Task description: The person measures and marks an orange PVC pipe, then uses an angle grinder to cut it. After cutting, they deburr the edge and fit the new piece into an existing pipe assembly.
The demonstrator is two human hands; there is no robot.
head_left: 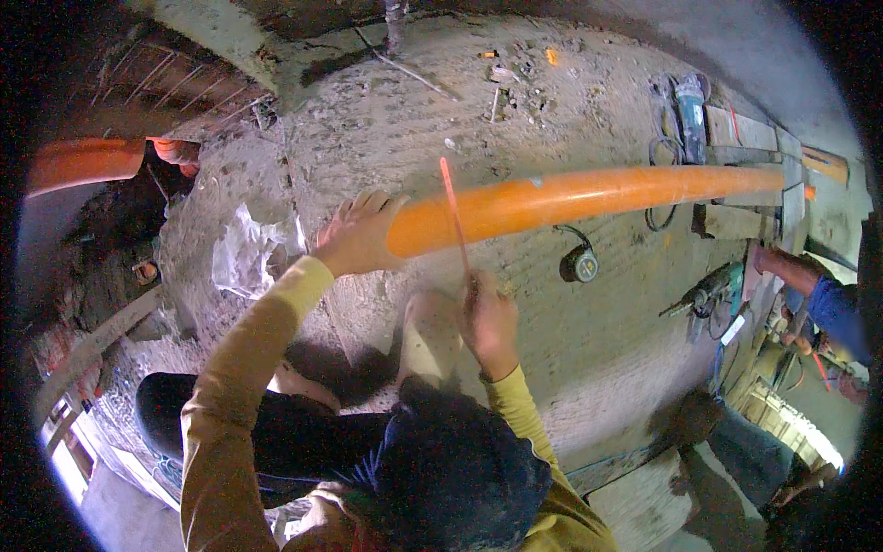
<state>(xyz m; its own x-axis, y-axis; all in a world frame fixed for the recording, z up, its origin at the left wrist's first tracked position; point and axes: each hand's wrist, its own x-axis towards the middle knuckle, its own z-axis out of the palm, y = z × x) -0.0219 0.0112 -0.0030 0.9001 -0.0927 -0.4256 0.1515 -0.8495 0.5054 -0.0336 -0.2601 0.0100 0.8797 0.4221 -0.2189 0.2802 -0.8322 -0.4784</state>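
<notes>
A long orange plastic pipe [570, 198] runs from the middle of the view to the right. My left hand [361, 232] is wrapped over its near left end, with the fingers on the upper side. In a closed fist, my right hand [490, 322] holds a thin orange-red strip [452, 207] that looks like a hacksaw blade. The strip lies crosswise over the pipe, close to the left hand, and its tip sticks out past the far side. Whether it has cut into the pipe I cannot tell.
Right of my hands, a tape measure [579, 265] and a power drill [713, 291] lie on the dusty floor. An angle grinder [690, 115] is behind the pipe, near boards. Crumpled plastic [246, 253] lies left. A co-worker's arm [798, 273] reaches in at right.
</notes>
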